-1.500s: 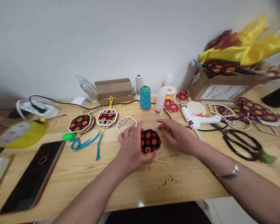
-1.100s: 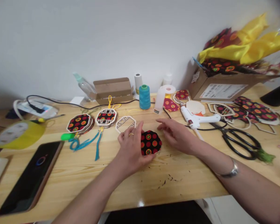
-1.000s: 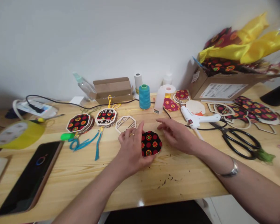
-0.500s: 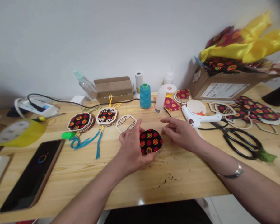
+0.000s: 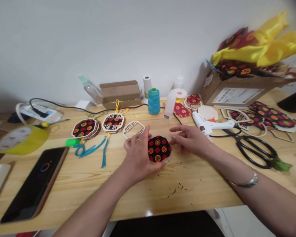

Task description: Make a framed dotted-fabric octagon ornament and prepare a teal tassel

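A flat scalloped piece covered in black cloth with red and orange medallions point(image 5: 160, 149) stands slightly tilted above the wooden table. My left hand point(image 5: 139, 158) grips it by the left side, with the thumb at its lower edge and fingers partly hidden behind. My right hand point(image 5: 192, 140) is at its right edge, fingers loosely bent and apart; the lower fingertips are by the rim, and whether they touch it I cannot tell. A pale lattice wooden frame point(image 5: 130, 126) lies just behind my left hand.
Left are tasselled ornament stacks point(image 5: 84, 128), point(image 5: 112, 123), a phone point(image 5: 36, 184) and yellow tape point(image 5: 22, 140). Behind stand a blue thread cone point(image 5: 154, 102) and white bottle point(image 5: 169, 104). Right are a glue gun point(image 5: 215, 124), black-handled scissors point(image 5: 256, 151) and a cardboard box point(image 5: 239, 92).
My right hand first shifts slightly right, then its fingers come close against the cloth-covered piece's right edge. My left hand keeps its hold, and the piece tilts a little.
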{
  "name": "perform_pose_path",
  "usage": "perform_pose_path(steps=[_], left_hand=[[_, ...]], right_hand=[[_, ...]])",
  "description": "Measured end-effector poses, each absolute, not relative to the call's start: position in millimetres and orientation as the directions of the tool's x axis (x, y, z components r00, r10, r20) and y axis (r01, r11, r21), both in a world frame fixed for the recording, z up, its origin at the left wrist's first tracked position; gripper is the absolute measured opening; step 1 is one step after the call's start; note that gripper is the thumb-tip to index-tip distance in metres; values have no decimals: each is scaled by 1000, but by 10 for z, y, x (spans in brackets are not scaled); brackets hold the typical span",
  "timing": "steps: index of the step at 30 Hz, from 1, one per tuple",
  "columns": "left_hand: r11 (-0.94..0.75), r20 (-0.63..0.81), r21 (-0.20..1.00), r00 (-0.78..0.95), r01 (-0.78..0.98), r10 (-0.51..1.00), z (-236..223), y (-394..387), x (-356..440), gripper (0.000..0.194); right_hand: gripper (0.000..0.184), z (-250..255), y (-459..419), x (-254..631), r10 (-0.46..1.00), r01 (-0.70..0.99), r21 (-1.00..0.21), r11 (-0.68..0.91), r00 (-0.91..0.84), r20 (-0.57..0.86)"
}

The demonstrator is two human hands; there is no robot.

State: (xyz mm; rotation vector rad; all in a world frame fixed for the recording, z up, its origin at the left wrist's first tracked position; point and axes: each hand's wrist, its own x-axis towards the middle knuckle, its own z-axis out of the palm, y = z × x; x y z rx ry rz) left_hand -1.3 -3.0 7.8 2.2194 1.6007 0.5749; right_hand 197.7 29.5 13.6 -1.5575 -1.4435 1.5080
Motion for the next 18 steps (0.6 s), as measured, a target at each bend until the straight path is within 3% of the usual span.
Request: perform_pose_path(steps=[12,18], left_hand=[[-350,156,462,314,815,936,-36,-24,-4,102],[-369,181,455,321,810,930,-50,-29,-11,106]], right_hand=[[25,164,296,1963,924,259,-926,-275,-197,-329],[24,182,299,1956,901,245,-910,-335,-200,-386]])
